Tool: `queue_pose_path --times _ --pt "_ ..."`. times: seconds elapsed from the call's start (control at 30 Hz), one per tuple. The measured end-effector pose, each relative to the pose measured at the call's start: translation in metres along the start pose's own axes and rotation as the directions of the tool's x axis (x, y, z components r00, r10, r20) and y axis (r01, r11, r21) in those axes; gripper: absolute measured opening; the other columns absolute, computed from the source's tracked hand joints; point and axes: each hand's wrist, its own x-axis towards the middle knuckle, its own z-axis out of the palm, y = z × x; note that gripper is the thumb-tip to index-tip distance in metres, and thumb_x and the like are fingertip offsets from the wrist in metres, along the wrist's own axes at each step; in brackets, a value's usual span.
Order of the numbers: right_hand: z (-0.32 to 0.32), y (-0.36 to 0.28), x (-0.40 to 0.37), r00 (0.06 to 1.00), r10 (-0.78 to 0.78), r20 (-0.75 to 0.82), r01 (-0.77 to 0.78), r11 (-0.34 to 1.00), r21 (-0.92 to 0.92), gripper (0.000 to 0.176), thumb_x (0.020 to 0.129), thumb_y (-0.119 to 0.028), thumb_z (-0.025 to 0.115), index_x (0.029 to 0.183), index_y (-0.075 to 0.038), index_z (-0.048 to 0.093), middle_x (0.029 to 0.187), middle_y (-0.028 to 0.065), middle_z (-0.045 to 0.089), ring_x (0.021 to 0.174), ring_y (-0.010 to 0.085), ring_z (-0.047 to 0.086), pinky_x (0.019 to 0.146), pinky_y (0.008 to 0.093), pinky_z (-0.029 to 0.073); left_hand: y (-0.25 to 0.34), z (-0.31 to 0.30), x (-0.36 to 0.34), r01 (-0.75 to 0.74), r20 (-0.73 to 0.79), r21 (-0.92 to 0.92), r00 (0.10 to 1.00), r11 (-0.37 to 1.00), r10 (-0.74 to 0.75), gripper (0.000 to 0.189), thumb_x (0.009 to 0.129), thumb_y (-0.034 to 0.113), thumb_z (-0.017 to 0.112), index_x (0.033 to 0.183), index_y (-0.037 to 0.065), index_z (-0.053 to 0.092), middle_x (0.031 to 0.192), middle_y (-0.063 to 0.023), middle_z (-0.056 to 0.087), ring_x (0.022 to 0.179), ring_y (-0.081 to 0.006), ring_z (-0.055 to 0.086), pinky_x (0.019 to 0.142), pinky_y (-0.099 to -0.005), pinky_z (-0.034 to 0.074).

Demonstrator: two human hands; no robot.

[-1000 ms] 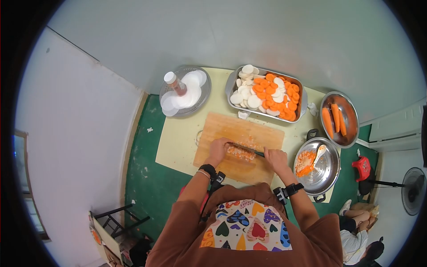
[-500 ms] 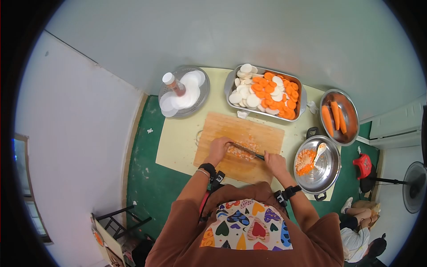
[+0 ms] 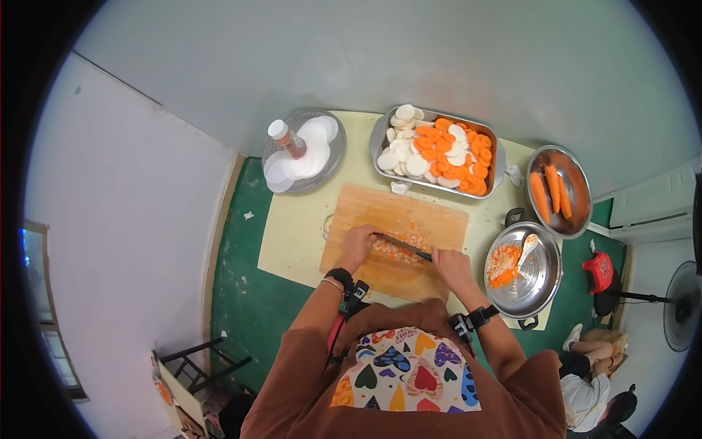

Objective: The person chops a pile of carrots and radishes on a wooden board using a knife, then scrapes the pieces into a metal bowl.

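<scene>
Clearly, in the head view, both hands meet on one knife that slants across a wooden cutting board, its handle toward the right hand. The right hand is closed around the dark handle, fingers curled in, near the board's right side. The left hand is narrow, its fingers drawn together at the far end of the blade; whether they pinch the steel or just press on it, I cannot tell. Chopped orange and white bits lie on the board along both sides of the blade.

The board rests on a pale yellow table. Beyond it stands a metal tray with round slices, white ones mostly at the left and orange ones mostly at the right. Further left, a grey perforated dish carries thin white discs and an upright bottle with a white cap. To the right of the board, a two-handled steel pan has a heap of orange and white bits at its left side, with a white spoon among them. Just beyond the pan, a steel bowl holds three whole carrots. Lower right, a seated person is near a red stool and a fan.
</scene>
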Motion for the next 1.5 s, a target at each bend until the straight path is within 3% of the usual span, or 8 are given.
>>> queue_pose_path --times 0.5,0.57,0.67,0.9,1.0,1.17,1.27,1.5 --pt "-0.019 0.002 0.018 0.997 -0.002 0.077 0.003 1.0 -0.012 0.055 0.099 -0.037 0.039 0.069 -0.001 0.068 0.067 0.0211 0.066 0.064 0.0389 0.066 0.067 0.0484 0.054 0.001 0.002 0.004 0.032 0.022 0.174 0.999 0.984 -0.036 0.013 0.078 0.004 0.066 0.088 0.008 0.073 0.085 -0.0137 0.07 0.078 -0.0321 0.066 0.07 -0.0391 0.052" --pt "-0.02 0.004 0.019 0.996 -0.019 0.087 0.019 1.0 -0.009 0.055 0.099 -0.038 0.039 0.07 -0.001 0.068 0.068 0.0215 0.066 0.064 0.0393 0.066 0.068 0.0486 0.054 -0.008 0.005 0.003 0.032 0.004 0.023 0.999 0.999 -0.032 0.012 0.078 0.005 0.067 0.088 0.008 0.073 0.085 -0.0139 0.069 0.078 -0.0322 0.066 0.069 -0.0395 0.052" --pt "0.01 0.027 0.025 0.999 0.036 0.036 -0.038 0.998 0.048 0.056 0.099 -0.038 0.039 0.069 -0.001 0.069 0.069 0.0221 0.066 0.065 0.04 0.066 0.068 0.0483 0.054 0.011 0.002 0.008 -0.039 0.007 0.156 0.999 0.987 0.039 0.013 0.078 0.004 0.067 0.088 0.007 0.073 0.085 -0.0148 0.069 0.078 -0.0326 0.066 0.069 -0.0389 0.052" --pt "-0.01 0.01 0.023 0.997 0.033 0.066 -0.035 0.999 0.023 0.056 0.098 -0.04 0.04 0.069 -0.002 0.068 0.068 0.021 0.066 0.066 0.0389 0.066 0.065 0.048 0.053 0.002 0.001 0.007 0.032 0.045 0.016 0.998 0.999 -0.032 0.014 0.078 0.002 0.066 0.09 0.005 0.072 0.086 -0.0149 0.07 0.08 -0.0316 0.067 0.072 -0.0366 0.053" --pt "-0.004 0.022 0.025 0.999 0.025 0.039 -0.027 0.999 0.029 0.056 0.099 -0.04 0.04 0.069 -0.002 0.068 0.069 0.0204 0.066 0.065 0.0386 0.066 0.064 0.0481 0.053 0.012 0.004 0.012 0.0 0.043 0.155 0.999 0.988 -0.006 0.016 0.078 0.0 0.065 0.092 0.005 0.073 0.088 -0.0143 0.071 0.08 -0.0296 0.069 0.073 -0.036 0.054" --pt "-0.03 0.006 0.026 0.996 -0.015 0.087 0.016 1.0 -0.014 0.056 0.099 -0.041 0.039 0.07 -0.003 0.068 0.069 0.0196 0.066 0.067 0.0386 0.066 0.064 0.0482 0.053 -0.001 0.007 0.006 0.036 -0.001 -0.021 0.999 0.999 -0.036 0.017 0.078 -0.001 0.065 0.092 0.005 0.073 0.088 -0.0144 0.071 0.081 -0.0295 0.069 0.071 -0.0353 0.054" --pt "-0.005 0.027 0.033 0.999 0.022 0.025 -0.023 0.999 0.049 0.056 0.099 -0.041 0.04 0.068 -0.003 0.068 0.067 0.019 0.066 0.065 0.0385 0.065 0.063 0.0477 0.053 0.011 0.007 0.01 -0.018 -0.015 0.132 1.0 0.991 0.02 0.015 0.078 0.0 0.065 0.09 0.005 0.073 0.087 -0.0145 0.071 0.081 -0.0308 0.069 0.071 -0.0356 0.054" --pt "-0.005 0.022 0.033 0.997 0.031 0.066 -0.031 0.999 0.006 0.056 0.098 -0.041 0.04 0.068 -0.004 0.069 0.068 0.0176 0.067 0.067 0.0357 0.066 0.065 0.0473 0.052 0.012 0.001 0.007 -0.019 0.008 0.078 1.0 0.997 0.019 0.015 0.078 0.001 0.065 0.09 0.005 0.073 0.088 -0.0144 0.071 0.08 -0.0322 0.068 0.071 -0.0362 0.054"
